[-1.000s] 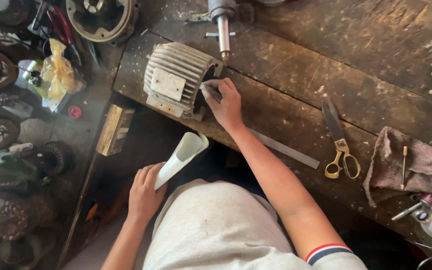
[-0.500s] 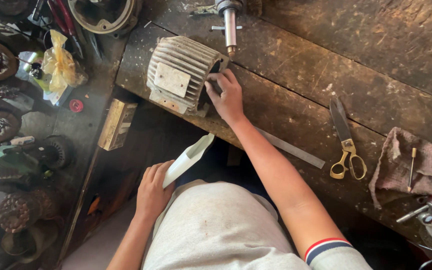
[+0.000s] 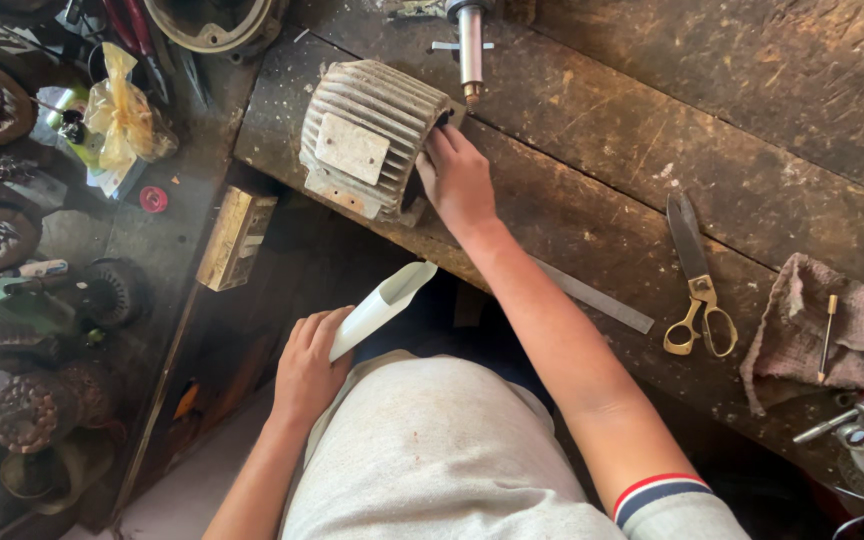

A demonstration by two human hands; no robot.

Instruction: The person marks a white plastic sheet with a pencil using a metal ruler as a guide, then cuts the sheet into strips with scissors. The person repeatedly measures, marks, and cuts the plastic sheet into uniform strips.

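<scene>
A ribbed grey motor housing (image 3: 367, 135) lies on its side near the front left corner of a worn wooden workbench (image 3: 652, 130). My right hand (image 3: 457, 180) rests against its open end, fingers at the rim. My left hand (image 3: 307, 365) is down by my lap, closed on a white sheet of paper (image 3: 384, 305) folded lengthwise, its free end pointing up toward the bench edge.
Brass-handled scissors (image 3: 694, 280), a metal ruler (image 3: 592, 295) and a rag (image 3: 832, 330) with a small screwdriver lie on the bench to the right. A steel shaft (image 3: 469, 45) stands behind the housing. Motor parts, windings and a yellow bag (image 3: 122, 115) crowd the floor at left.
The view has shifted down a little. My right hand stays at the housing's open end. My left hand has tilted the folded paper lower, closer to my lap.
</scene>
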